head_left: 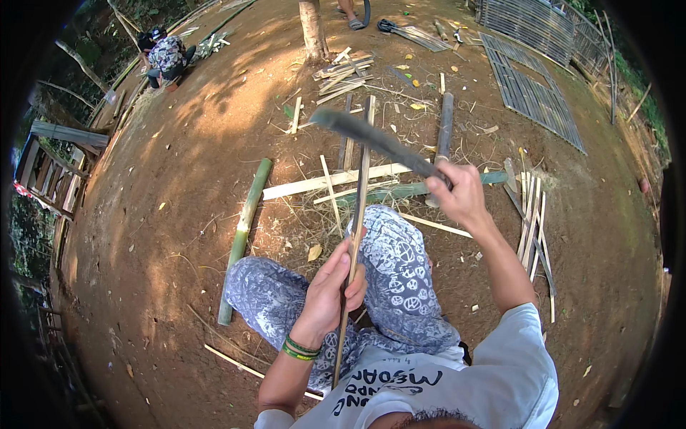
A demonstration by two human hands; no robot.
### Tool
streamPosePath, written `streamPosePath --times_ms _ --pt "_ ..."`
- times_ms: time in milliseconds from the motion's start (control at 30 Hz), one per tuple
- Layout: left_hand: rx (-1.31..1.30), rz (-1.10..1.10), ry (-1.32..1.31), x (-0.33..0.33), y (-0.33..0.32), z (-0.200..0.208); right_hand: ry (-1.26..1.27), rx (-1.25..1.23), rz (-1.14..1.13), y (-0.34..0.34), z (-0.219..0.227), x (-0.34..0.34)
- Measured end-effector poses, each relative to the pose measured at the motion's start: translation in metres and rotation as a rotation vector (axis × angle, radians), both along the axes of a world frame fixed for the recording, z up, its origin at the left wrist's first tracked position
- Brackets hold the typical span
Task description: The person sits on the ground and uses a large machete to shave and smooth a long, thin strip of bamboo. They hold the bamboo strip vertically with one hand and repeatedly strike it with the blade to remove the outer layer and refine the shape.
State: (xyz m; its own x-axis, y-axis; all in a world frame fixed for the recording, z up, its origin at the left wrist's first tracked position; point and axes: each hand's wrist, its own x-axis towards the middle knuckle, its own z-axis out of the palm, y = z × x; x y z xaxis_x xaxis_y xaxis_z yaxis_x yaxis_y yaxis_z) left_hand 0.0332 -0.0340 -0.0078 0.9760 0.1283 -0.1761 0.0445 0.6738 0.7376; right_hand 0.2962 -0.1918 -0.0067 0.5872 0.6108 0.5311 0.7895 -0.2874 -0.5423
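My left hand (334, 287) is closed around a long, narrow bamboo strip (360, 193), dark along one side and pale along the other. The strip stands roughly lengthwise before me, its lower end by my shirt and its far end out over the ground. In my right hand (459, 194) is the handle of a machete (386, 143). Its dark, motion-blurred blade points up and to the left and passes across the strip's upper part in this view; whether they touch I cannot tell. Beyond my knees lie a pale split bamboo piece (300, 187) and a green bamboo pole (407, 191).
To my left lies a green bamboo length (245, 236); to my right, a bundle of pale strips (530, 222). Cut strips (344, 75) are heaped by a tree trunk (312, 32). A bamboo panel (532, 93) rests at the far right. Another person (169, 56) crouches at the far left.
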Motion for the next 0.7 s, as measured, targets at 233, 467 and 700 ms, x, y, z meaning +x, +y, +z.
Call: streamPosePath --times_ms 233,467,700 --pt "-0.052 0.01 0.06 0.022 -0.008 0.009 -0.24 -0.135 0.18 0.017 -0.007 -0.065" --pt "-0.014 0.018 0.123 0.021 -0.013 0.013 -0.353 -0.151 0.159 0.015 0.003 -0.055" --pt "0.087 0.034 0.11 0.01 -0.013 0.014 -0.407 -0.136 0.139 0.015 0.009 -0.045"
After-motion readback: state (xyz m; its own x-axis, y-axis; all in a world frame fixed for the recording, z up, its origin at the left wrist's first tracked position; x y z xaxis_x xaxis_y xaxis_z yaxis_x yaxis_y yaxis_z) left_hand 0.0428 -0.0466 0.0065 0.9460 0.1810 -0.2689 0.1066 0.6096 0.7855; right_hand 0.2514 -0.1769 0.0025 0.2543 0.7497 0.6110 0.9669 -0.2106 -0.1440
